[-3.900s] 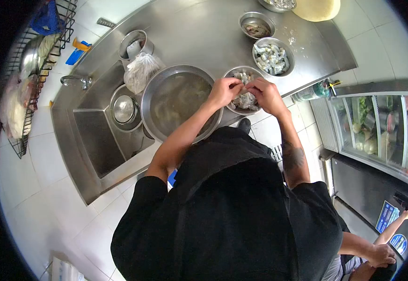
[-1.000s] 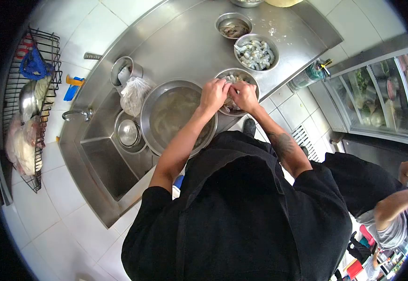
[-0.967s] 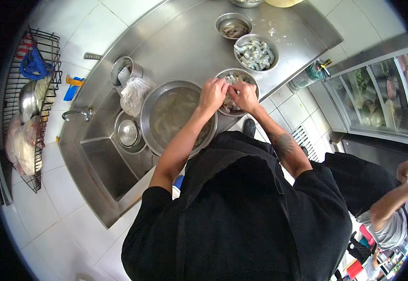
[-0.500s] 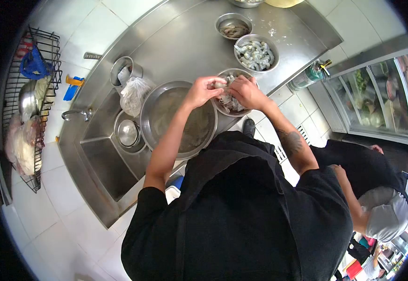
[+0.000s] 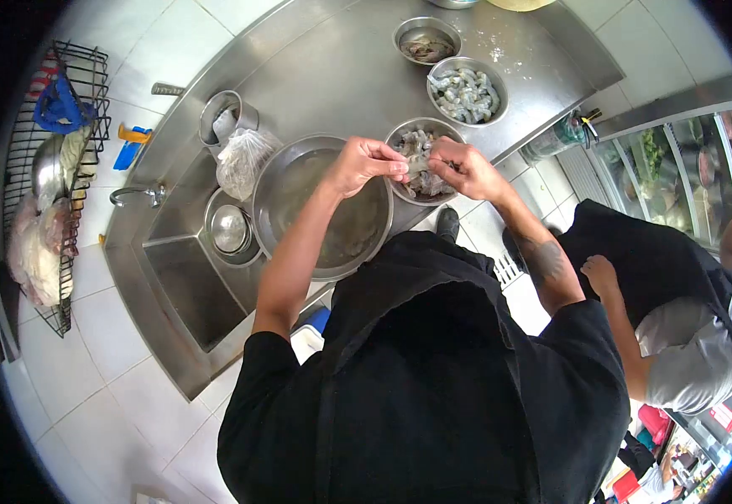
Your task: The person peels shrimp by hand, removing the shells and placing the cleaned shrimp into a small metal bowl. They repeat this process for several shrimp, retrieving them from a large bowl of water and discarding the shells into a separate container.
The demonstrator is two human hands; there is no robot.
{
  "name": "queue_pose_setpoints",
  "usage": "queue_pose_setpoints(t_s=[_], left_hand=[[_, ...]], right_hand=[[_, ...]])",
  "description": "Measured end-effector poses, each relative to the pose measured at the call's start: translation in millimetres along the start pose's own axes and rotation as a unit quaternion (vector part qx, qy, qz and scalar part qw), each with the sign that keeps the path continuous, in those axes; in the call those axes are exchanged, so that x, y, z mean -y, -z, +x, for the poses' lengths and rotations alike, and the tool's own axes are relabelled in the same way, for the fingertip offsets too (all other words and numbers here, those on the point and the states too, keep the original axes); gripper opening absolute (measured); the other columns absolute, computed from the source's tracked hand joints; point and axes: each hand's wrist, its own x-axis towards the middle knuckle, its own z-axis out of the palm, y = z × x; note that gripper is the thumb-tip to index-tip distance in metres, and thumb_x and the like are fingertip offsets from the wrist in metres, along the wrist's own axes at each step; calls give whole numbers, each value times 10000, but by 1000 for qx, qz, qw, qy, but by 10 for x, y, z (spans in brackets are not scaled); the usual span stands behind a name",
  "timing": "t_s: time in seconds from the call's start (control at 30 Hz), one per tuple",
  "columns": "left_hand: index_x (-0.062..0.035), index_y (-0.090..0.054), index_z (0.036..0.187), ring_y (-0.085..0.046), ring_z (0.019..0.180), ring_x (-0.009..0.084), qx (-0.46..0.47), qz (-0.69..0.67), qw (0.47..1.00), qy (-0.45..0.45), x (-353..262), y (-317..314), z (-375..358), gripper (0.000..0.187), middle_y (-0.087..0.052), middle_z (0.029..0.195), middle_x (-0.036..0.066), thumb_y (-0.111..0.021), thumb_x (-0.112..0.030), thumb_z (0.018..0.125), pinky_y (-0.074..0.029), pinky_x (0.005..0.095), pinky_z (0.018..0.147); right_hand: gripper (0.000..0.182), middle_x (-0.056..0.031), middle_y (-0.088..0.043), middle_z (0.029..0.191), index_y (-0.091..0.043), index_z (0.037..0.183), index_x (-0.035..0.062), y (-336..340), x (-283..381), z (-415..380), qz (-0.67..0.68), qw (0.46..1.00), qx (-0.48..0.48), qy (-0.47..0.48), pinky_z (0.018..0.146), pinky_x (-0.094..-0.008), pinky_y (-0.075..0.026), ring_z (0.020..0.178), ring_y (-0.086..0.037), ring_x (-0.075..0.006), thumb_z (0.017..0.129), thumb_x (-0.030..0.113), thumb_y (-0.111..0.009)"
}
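Observation:
My left hand [image 5: 368, 169] is closed in a pinch on a pale grey shrimp [image 5: 415, 167], over the near steel bowl. My right hand [image 5: 468, 171] is at the bowl's right side, its thumb and fingers pinched together; what they hold is too small to make out. Greyish shells and shrimp scraps [image 5: 423, 139] lie in the near bowl [image 5: 391, 134]. Just beyond it, a second bowl [image 5: 504, 86] holds pale peeled shrimp [image 5: 469, 95]. Farther back, a third bowl [image 5: 397, 38] contains darker shrimp [image 5: 426, 49] in liquid.
Left of my hands a wide steel basin [image 5: 258, 202] holds cloudy water, with a plastic bag [image 5: 243, 164] and steel pot [image 5: 215, 109] beside it. A sink [image 5: 194, 290] lies left. A co-worker [image 5: 685, 336] stands at right near a glass-door fridge [image 5: 677, 168].
My right hand has drawn slightly right, away from the left, baring the shrimp between them. The co-worker at right has shifted and raised an arm toward the fridge.

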Motion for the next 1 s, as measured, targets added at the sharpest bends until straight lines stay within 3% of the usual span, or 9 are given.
queue_pose_setpoints(t_s=[0.33, 0.47, 0.57, 0.6, 0.67, 0.73, 0.8, 0.87, 1.0], left_hand=[[67, -686, 912, -726, 751, 260, -4, -21, 1000, 21, 2, -160, 80, 103, -716, 850, 173, -724, 10, 835, -608, 334, 702], [64, -684, 902, -724, 742, 253, 16, -36, 999, 9, -55, -208, 95, 98, -717, 849, 171, -725, 6, 835, -606, 331, 697], [64, -683, 900, -721, 740, 242, 24, -42, 999, 6, -81, -178, 94, 95, -716, 849, 168, -723, 4, 837, -600, 318, 697], [64, -680, 909, -718, 737, 231, 18, -3, 1000, 3, -78, -80, 71, 105, -714, 847, 159, -723, -5, 843, -596, 310, 696], [64, -678, 919, -715, 734, 221, 12, 37, 999, 0, -88, 47, 41, 115, -712, 846, 151, -723, -14, 848, -592, 302, 696], [46, -664, 940, -709, 733, 202, 2, 101, 994, 38, -77, 84, 17, 117, -704, 841, 132, -714, -28, 866, -583, 292, 690], [31, -649, 937, -705, 733, 192, 2, 99, 994, 37, -24, 61, 42, 108, -697, 832, 117, -708, -33, 874, -578, 287, 685], [16, -635, 933, -702, 733, 182, -5, 92, 995, 33, 9, -4, 75, 101, -691, 823, 102, -703, -38, 882, -572, 283, 680], [-13, -587, 896, -686, 736, 143, 8, 123, 992, -16, 120, -119, 70, 114, -674, 808, 52, -694, -52, 897, -542, 268, 660]], right_hand=[[159, 49, -480, 751, -563, 836, 4, -10, -30, -210, 139, 980, -42, -139, 593, -246, -354, 687, -420, -44, 962, 97, -542], [212, 54, -492, 734, -584, 847, 0, -39, -87, -243, 221, 959, -72, -164, 595, -230, -362, 678, -428, -50, 967, 171, -549], [164, 19, -523, 715, -580, 849, 6, -61, -37, -244, 460, 845, -219, -163, 647, -264, -417, 666, -473, -81, 938, 137, -540], [197, 3, -545, 717, -598, 855, -6, 0, -440, -311, 495, 848, -179, -54, 678, -303, -457, 715, -537, -96, 941, 169, -575], [248, -19, -576, 745, -623, 876, -13, 181, -388, -322, 129, 959, -139, -211, 688, -319, -484, 743, -574, -118, 947, 223, -599], [295, -19, -600, 772, -651, 883, -1, 47, -546, -301, -159, 971, -62, -165, 672, -307, -484, 733, -570, -121, 948, 285, -615], [331, -14, -612, 787, -654, 864, 1, -137, -542, -214, -229, 967, -68, -94, 639, -286, -469, 735, -575, -122, 948, 319, -615], [292, -8, -607, 742, -652, 835, -4, -278, -214, -55, 188, 938, -77, -281, 576, -278, -462, 662, -578, -105, 936, 269, -634], [211, -13, -585, 685, -641, 808, 6, -403, -154, 63, 267, 913, -70, -301, 490, -252, -425, 559, -541, -86, 925, 181, -624]])
